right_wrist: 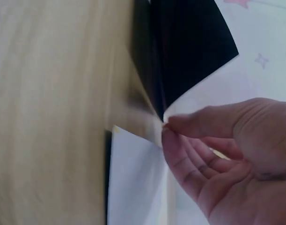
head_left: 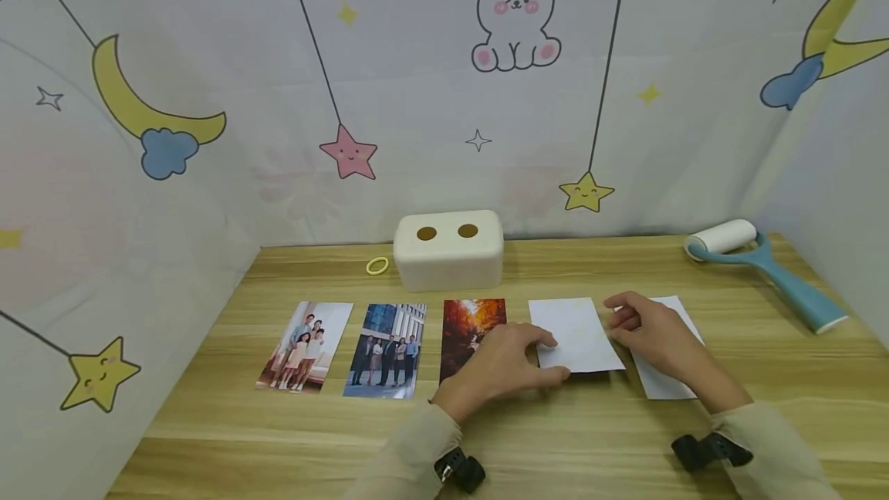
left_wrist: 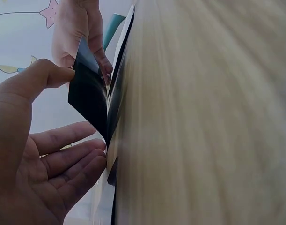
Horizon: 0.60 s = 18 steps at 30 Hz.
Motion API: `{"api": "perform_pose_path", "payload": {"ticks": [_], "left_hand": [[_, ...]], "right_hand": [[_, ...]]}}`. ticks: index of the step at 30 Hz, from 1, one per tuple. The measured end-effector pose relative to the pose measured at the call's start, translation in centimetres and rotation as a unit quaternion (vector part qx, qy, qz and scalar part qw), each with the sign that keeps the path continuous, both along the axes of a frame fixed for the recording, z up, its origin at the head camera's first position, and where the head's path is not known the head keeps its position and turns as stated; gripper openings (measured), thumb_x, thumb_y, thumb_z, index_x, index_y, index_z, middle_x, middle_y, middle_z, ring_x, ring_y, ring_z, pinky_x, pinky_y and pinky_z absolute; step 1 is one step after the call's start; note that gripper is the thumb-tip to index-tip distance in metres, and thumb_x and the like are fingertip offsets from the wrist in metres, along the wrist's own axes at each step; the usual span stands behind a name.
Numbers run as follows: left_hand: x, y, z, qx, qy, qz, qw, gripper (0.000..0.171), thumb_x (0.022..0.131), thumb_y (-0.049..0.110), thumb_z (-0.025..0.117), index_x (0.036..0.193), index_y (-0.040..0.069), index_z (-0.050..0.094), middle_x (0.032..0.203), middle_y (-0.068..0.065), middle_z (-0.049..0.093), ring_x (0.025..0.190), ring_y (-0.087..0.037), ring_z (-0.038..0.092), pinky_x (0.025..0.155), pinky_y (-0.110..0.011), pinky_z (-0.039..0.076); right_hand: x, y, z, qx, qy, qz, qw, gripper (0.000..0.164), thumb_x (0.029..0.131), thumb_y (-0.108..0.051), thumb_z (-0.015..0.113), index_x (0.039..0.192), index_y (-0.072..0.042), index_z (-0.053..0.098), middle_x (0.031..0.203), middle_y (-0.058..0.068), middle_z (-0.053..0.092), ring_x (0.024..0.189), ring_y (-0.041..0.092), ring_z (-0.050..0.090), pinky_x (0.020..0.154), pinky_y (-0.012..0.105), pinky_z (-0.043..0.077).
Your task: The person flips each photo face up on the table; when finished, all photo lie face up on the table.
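Between the hands a photo (head_left: 572,330), white back upward, is tilted with its near edge raised off the table. Its dark, glossy underside (left_wrist: 89,91) shows in the left wrist view. My right hand (head_left: 653,334) pinches its right side between thumb and index finger, a grip seen closely in the right wrist view. Along the left side, my left hand (head_left: 503,361) has its thumb at the near corner and its other fingers extended. Beneath the right hand lies another white-backed photo (head_left: 660,376). An autumn-tree photo (head_left: 472,322) is partly covered by my left hand.
Further left lie a group photo (head_left: 385,353) and a family photo (head_left: 305,349), both face up. Behind stand a white box with two holes (head_left: 447,261) and a small yellow ring (head_left: 377,265). A blue-handled lint roller (head_left: 771,261) lies at the far right.
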<state>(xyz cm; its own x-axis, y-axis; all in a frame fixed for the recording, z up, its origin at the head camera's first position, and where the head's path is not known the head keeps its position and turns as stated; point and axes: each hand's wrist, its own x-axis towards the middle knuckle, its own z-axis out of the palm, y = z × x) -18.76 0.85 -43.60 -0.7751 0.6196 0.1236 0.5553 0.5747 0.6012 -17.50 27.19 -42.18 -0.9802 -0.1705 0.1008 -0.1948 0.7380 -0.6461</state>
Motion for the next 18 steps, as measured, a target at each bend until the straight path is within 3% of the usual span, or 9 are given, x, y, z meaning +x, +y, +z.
{"api": "perform_pose_path", "payload": {"ticks": [9, 18], "left_hand": [[0.0, -0.1, 0.1, 0.01, -0.004, 0.002, 0.9999, 0.041, 0.088, 0.044, 0.082, 0.114, 0.012, 0.082, 0.101, 0.002, 0.076, 0.081, -0.004, 0.059, 0.071, -0.016, 0.044], [0.2, -0.1, 0.4, -0.015, 0.002, 0.0, 0.9999, 0.043, 0.085, 0.044, 0.088, 0.115, 0.015, 0.081, 0.106, 0.004, 0.076, 0.088, -0.005, 0.062, 0.077, -0.017, 0.047]], "right_hand": [[0.0, 1.0, 0.3, -0.014, -0.046, 0.068, 0.997, 0.041, 0.086, 0.005, 0.079, 0.125, 0.012, 0.064, 0.096, 0.002, 0.068, 0.087, 0.019, 0.066, 0.072, 0.028, 0.054], [0.0, 1.3, 0.4, -0.009, -0.04, 0.086, 0.995, 0.041, 0.092, -0.004, 0.079, 0.127, 0.012, 0.065, 0.099, 0.002, 0.07, 0.089, 0.018, 0.067, 0.076, 0.029, 0.055]]}}
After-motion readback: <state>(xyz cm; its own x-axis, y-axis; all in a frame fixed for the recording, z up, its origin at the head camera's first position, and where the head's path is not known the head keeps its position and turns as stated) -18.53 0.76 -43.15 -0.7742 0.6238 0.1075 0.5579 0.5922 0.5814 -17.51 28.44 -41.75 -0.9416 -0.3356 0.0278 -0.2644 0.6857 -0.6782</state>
